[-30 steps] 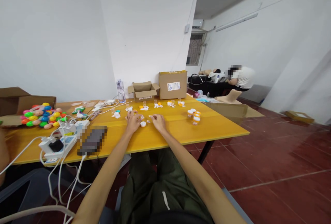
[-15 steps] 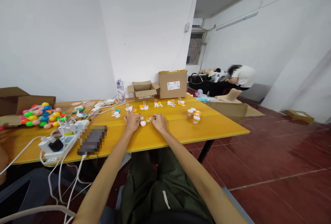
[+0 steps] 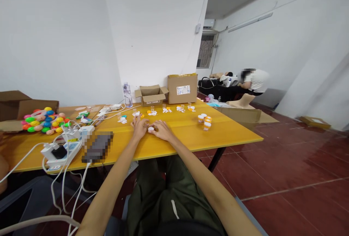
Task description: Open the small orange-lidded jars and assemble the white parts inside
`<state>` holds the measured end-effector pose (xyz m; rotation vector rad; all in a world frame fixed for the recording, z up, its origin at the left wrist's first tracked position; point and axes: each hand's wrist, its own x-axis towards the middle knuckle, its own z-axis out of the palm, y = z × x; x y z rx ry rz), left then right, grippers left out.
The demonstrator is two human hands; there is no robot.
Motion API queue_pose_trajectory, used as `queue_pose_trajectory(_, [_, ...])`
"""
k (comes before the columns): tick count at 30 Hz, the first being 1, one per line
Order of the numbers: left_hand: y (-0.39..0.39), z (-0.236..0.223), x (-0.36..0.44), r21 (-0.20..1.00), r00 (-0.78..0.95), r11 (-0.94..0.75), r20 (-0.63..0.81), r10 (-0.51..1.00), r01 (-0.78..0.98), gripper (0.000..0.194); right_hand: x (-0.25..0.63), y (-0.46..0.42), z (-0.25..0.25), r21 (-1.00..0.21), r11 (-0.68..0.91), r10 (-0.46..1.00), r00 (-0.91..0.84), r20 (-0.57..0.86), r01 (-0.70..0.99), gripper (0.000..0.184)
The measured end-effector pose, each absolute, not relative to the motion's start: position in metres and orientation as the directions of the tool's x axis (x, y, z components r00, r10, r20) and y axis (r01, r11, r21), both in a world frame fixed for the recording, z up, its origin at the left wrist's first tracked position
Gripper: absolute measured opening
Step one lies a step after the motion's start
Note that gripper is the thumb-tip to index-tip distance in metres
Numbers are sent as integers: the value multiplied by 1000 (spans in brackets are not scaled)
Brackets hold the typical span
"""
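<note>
My left hand [image 3: 140, 129] rests over the table, its fingers curved around something mostly hidden that looks clear. Close on its right is my right hand [image 3: 163, 131], fingers bent together with the thumb by a round white lid [image 3: 151, 129]. What the right fingers pinch is too small and covered to name. Beyond my hands lies a row of small piles of white pieces [image 3: 153, 113], with clear little cups [image 3: 164, 106] and orange lids [image 3: 148, 112] among them. A teal lid [image 3: 124, 116] lies by the leftmost pile. Several filled cups with white tops [image 3: 207, 124] stand to the right.
Behind the piles are an open cardboard box [image 3: 151, 100], a taller carton [image 3: 182, 89] and a water bottle [image 3: 127, 95]. Leftward lie a phone [image 3: 97, 147], a power strip [image 3: 65, 152] with cables, and colourful balls [image 3: 45, 121]. A person [image 3: 257, 80] sits far back right.
My right hand has moved left from the small white pieces to the white lid, close against my left hand. The left hand has barely moved.
</note>
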<state>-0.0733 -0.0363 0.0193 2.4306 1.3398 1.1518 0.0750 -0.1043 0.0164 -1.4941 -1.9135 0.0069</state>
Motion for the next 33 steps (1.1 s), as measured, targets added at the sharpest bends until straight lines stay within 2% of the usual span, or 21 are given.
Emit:
queue_pose_trajectory(12, [-36, 19, -74, 450, 276, -620, 619, 736, 643, 25, 77, -104, 16, -487, 371, 852, -82, 517, 791, 8])
queue_pose_trajectory(28, [-39, 29, -71, 478, 395, -689, 578, 714, 544, 22, 79, -100, 17, -533, 383, 848, -59, 526, 754, 11])
queue_pose_trajectory(33, [-41, 30, -72, 535, 411, -684, 549, 728, 496, 24, 79, -102, 18, -507, 372, 851, -66, 522, 778, 11])
